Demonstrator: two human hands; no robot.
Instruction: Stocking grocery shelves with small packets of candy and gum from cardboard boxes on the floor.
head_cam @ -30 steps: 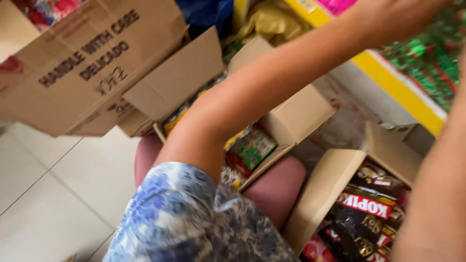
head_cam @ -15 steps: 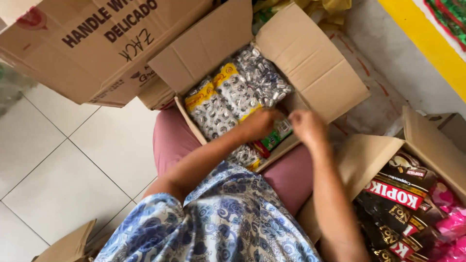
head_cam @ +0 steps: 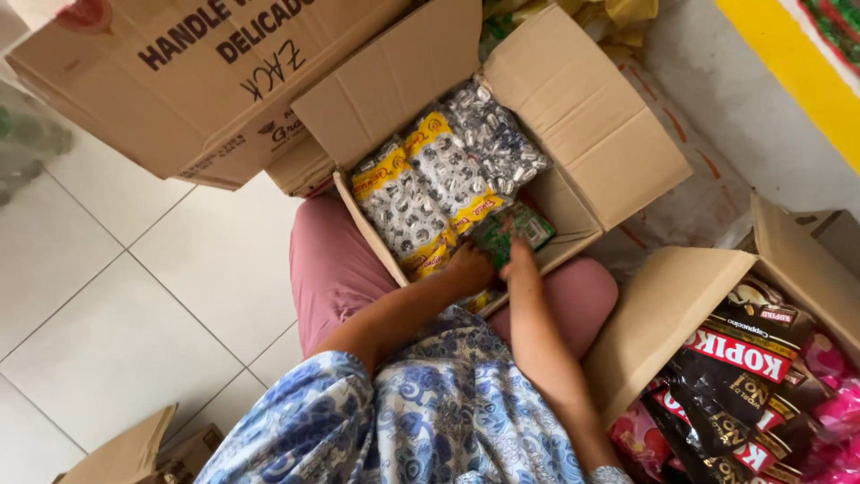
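Observation:
An open cardboard box (head_cam: 618, 143) rests on my lap and holds several clear bags of silver-wrapped candy (head_cam: 430, 184) with yellow bands. A green candy packet (head_cam: 515, 229) lies at the box's near side. My left hand (head_cam: 468, 267) reaches into the near corner of the box and touches the green packet and a yellow-banded bag. My right hand (head_cam: 521, 262) sits right beside it with its fingers on the green packet. Whether either hand grips the packet is hidden by the fingers and the box wall.
A large closed cardboard carton (head_cam: 179, 81) stands at upper left on the white tiled floor (head_cam: 116, 314). At right, a second open box (head_cam: 672, 296) holds dark coffee-candy bags (head_cam: 743, 358) and pink packets. Another cardboard flap (head_cam: 125, 448) shows at bottom left.
My arms came down from reaching high to the right. Both hands now sit lower in the near corner of the lap box, on the green packet.

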